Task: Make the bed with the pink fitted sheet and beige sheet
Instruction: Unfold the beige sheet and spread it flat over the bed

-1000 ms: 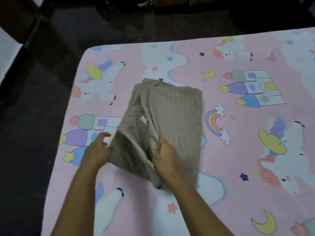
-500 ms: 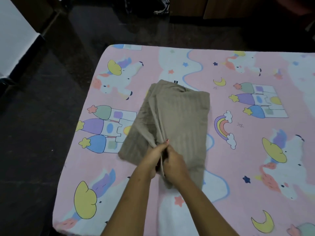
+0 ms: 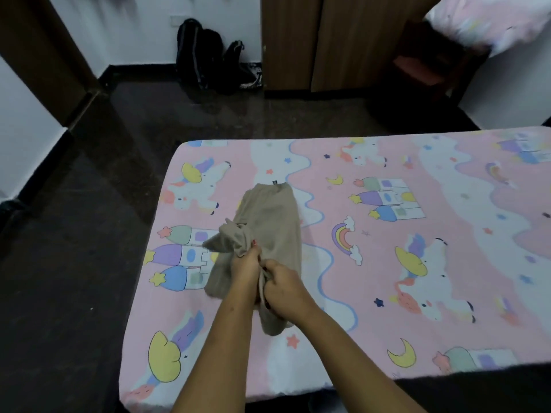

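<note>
The pink fitted sheet [image 3: 387, 293] with unicorns, castles and rainbows is stretched over the mattress. On its left half lies the beige sheet [image 3: 274, 216], folded and bunched. My left hand [image 3: 246, 263] grips a gathered fold of the beige sheet near its left edge. My right hand [image 3: 283, 284] holds the near part of the same sheet, close beside the left hand. Both forearms reach in from the bottom of the view.
Dark floor [image 3: 89, 234] surrounds the bed on the left and far side. Black bags [image 3: 208, 55] lean on the far wall next to a wooden wardrobe [image 3: 328, 40]. Another pink bedding piece [image 3: 483, 22] shows at the top right.
My left hand came from the sheet's left edge to meet my right hand. Both now bunch the beige sheet, which has lost its flat folded shape. The view has tilted up.
</note>
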